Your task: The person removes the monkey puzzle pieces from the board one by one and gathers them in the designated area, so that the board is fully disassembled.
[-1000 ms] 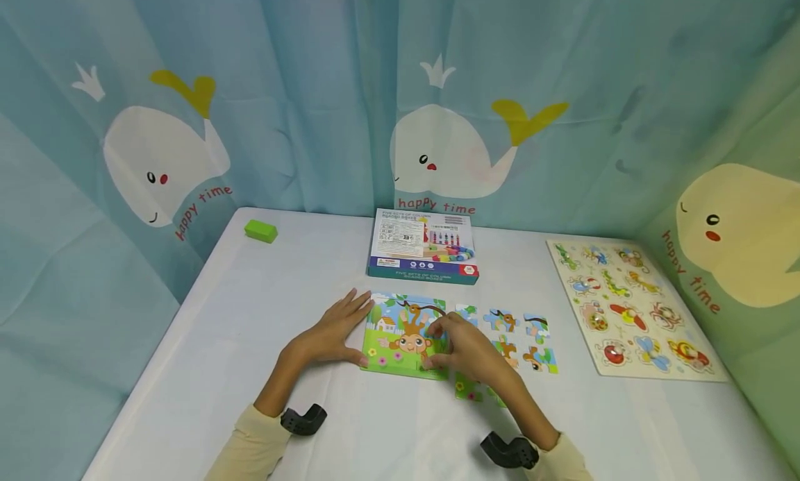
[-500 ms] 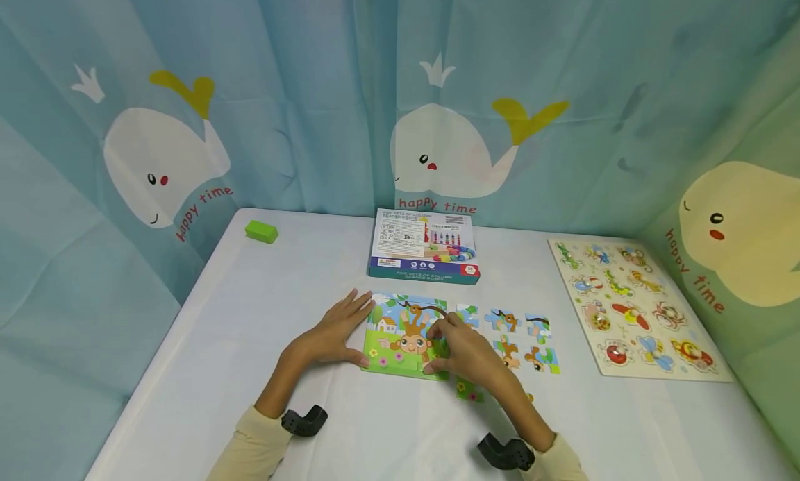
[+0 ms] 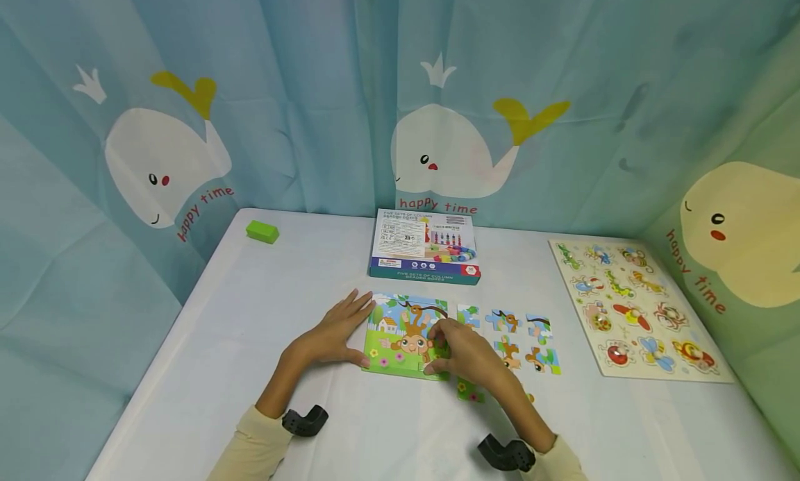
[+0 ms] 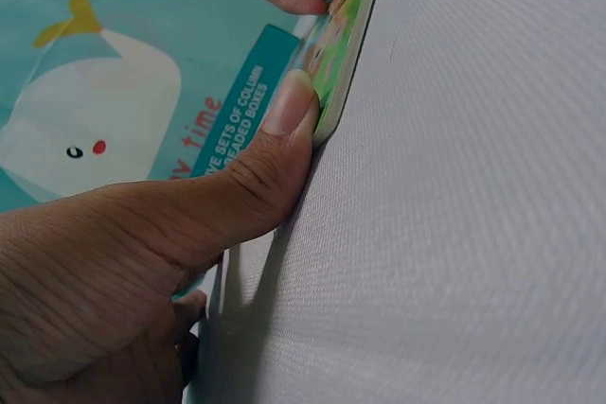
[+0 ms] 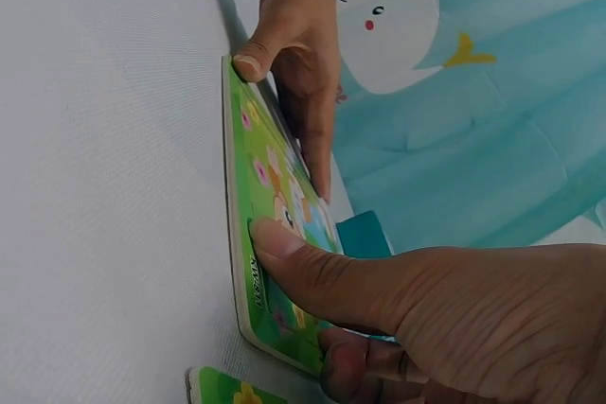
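Note:
A jigsaw puzzle board (image 3: 390,362) with a monkey, a house and flowers lies flat on the white table. My left hand (image 3: 328,335) rests along its left side, fingers stretched toward the back corner and thumb at the front left corner. On the board's right part, my right hand (image 3: 465,352) pinches a jigsaw piece with thumb and curled fingers; the hand largely hides that piece. In the right wrist view its thumb (image 5: 281,238) presses on the green front strip. Loose jigsaw pieces (image 3: 505,321) lie to the right, some partly under the right forearm.
Behind the puzzle board lies a box of beads (image 3: 425,248). A green block (image 3: 262,232) sits at the back left. On the right is a wooden insect puzzle (image 3: 637,307). A whale-print curtain (image 3: 325,120) hangs behind the table.
The right hand and forearm have shifted very slightly on the board's right part, uncovering a bit less of the front loose pieces. The left hand stays in place.

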{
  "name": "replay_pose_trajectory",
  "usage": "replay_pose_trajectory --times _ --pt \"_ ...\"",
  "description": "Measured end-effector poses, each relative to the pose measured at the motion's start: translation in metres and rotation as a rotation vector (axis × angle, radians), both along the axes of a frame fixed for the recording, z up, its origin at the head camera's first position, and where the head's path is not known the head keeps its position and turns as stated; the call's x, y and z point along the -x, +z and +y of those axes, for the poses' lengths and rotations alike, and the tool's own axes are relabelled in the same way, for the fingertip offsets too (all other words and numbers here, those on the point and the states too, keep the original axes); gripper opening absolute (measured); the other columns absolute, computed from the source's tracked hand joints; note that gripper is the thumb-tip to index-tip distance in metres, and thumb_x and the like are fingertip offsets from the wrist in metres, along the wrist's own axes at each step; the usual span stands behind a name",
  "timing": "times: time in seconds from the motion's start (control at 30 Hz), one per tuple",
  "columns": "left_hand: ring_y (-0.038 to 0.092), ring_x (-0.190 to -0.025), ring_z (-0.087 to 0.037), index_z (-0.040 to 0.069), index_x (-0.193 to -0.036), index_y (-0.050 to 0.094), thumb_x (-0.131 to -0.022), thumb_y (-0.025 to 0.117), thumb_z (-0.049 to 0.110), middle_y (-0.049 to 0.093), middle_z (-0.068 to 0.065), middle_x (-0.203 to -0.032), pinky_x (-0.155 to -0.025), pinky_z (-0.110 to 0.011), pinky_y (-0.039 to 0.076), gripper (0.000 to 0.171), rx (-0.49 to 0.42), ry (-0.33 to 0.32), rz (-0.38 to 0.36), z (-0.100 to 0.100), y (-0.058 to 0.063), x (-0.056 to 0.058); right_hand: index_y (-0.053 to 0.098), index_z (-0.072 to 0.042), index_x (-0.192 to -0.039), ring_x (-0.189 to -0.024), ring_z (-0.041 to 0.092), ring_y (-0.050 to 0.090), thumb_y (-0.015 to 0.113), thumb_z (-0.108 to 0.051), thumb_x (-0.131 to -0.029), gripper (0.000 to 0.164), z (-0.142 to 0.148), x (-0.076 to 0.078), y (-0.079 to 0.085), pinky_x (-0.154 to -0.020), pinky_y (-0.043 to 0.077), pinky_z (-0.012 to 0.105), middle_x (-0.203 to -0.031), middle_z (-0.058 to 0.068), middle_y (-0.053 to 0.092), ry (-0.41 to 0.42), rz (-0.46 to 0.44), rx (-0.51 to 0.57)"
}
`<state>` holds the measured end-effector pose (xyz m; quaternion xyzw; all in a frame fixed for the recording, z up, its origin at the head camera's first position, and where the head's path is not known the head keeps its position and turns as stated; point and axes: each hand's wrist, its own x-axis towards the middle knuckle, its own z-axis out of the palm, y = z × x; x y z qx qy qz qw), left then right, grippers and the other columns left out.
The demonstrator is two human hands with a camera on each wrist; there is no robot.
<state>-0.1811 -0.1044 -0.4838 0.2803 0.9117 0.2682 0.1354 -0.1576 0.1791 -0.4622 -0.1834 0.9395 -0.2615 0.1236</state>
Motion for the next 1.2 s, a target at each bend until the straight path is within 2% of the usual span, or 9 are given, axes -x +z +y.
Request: replay_pose_trajectory --times 0.5,0.87,1.03,1.2 --pt "0.005 -0.151 -0.041 0.0 -0.154 0.024 -0.072 0.082 0.048 0.015 -0.017 -0.163 -0.119 -0.059 0.014 0.111 0.0 -0.01 0.011 -0.0012 -0.0041 -0.0002 0.057 -0.015 -0.102 -0.075 0.009 0.051 0.088 -0.03 -0.067 0.049 0.0 -0.0015 -0.0011 -0.067 0.046 0.026 -0.091 -0.005 0.055 0.003 0.019 0.013" --pt "0.004 -0.151 -0.041 0.001 -0.154 0.024 -0.073 0.082 0.047 0.015 -0.016 -0.163 -0.119 -0.06 0.013 0.11 0.003 -0.008 0.006 -0.0001 -0.0009 0.0 0.062 -0.012 -0.106 -0.074 0.01 0.051 0.087 -0.027 -0.069 0.047 -0.0006 -0.0021 0.0003 -0.066 0.046 0.026 -0.088 -0.005 0.058 -0.016 0.005 0.036" --pt "0.003 -0.151 -0.041 0.001 -0.154 0.024 -0.072 0.082 0.046 0.014 -0.016 -0.164 -0.119 -0.059 0.013 0.11 0.001 -0.008 0.001 0.0 -0.0009 0.0 0.061 -0.013 -0.107 -0.08 0.01 0.054 0.085 -0.026 -0.073 0.044 0.001 -0.0035 -0.0001 -0.07 0.048 0.027 -0.092 -0.004 0.06 0.002 0.011 0.055" --pt "0.003 -0.151 -0.041 0.001 -0.154 0.023 -0.072 0.082 0.046 0.014 -0.016 -0.164 -0.119 -0.06 0.012 0.11 -0.005 0.001 -0.008 -0.0003 -0.0014 -0.0005 0.059 -0.012 -0.109 -0.082 0.01 0.058 0.077 -0.02 -0.083 0.033 0.0039 -0.0032 -0.0006 -0.07 0.05 0.026 -0.095 -0.001 0.064 0.06 0.04 0.076"
